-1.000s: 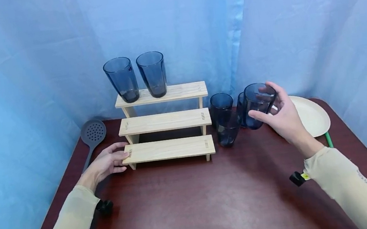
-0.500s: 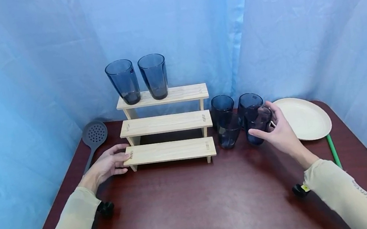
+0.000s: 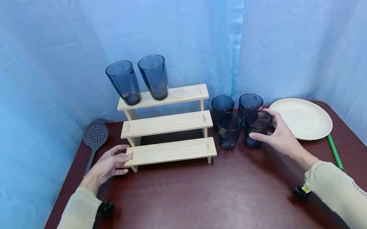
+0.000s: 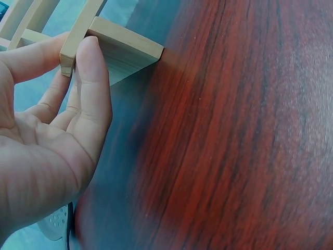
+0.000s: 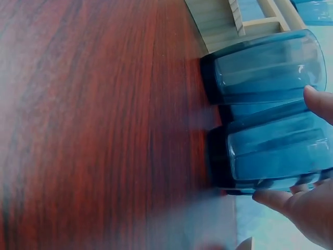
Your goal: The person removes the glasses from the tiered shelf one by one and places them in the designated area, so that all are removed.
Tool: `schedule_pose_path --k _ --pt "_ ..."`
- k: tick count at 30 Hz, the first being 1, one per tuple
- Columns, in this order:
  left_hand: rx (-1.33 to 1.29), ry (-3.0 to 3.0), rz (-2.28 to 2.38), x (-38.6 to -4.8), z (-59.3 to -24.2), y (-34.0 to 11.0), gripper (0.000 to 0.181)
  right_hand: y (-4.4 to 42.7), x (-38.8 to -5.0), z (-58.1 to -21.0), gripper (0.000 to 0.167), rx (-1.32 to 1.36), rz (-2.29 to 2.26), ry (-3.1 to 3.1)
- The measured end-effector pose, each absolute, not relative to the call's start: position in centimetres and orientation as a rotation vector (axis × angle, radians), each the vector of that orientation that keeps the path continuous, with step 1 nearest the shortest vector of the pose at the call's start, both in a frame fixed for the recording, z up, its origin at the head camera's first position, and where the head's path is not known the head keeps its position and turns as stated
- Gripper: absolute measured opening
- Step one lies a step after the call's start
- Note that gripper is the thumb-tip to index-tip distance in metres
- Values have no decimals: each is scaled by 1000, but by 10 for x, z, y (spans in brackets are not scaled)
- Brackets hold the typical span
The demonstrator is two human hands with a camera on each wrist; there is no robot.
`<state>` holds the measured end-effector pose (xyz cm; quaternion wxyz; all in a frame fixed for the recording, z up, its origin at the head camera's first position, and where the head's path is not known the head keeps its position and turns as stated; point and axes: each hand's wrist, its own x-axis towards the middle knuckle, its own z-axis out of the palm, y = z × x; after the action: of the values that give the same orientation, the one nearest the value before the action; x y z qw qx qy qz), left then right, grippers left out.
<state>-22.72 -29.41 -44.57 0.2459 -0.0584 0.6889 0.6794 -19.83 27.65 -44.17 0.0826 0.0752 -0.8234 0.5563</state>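
Observation:
A three-step wooden display rack [image 3: 171, 151] stands on the dark red table. My left hand [image 3: 108, 166] pinches the left end of its lowest board, thumb and fingers on either side of the wood [image 4: 78, 41]. To the right of the rack, my right hand [image 3: 282, 138] holds a dark blue drinking glass [image 5: 276, 151] around its upper side. That glass is upright, its base at the table surface. Close by it stand a front-left glass [image 3: 228, 133], a back-left glass [image 3: 221, 103] and a back-right glass [image 3: 248, 100]. Two matching glasses [image 3: 125, 85] stand on the top board.
A cream plate [image 3: 302, 120] lies at the back right, with a green stick-like handle [image 3: 335, 152] reaching out from under it. On the left lies a grey slotted spoon [image 3: 95, 135]. Blue curtains [image 3: 171, 23] hang around the back and sides.
My right hand has lowered the glass from above the table to the front right of the group, then shifted it slightly left. The left hand keeps its grip on the rack.

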Motion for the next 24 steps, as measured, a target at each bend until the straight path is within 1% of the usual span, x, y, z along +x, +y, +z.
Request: schedule_pose_path --k 12,17,21,24 --pt "-170 1895 1852 -228 -445 -294 71 276 -199 -442 94 229 1666 -2488" --pt "-166 1897 1854 -228 -445 -295 71 278 -201 -441 99 237 1605 -2535" --pt "-157 1892 1856 -227 -448 -295 71 280 -198 -431 102 226 1586 -2520" --pt "-158 1888 1855 -227 -447 -295 70 279 -197 -414 97 229 1610 -2457"
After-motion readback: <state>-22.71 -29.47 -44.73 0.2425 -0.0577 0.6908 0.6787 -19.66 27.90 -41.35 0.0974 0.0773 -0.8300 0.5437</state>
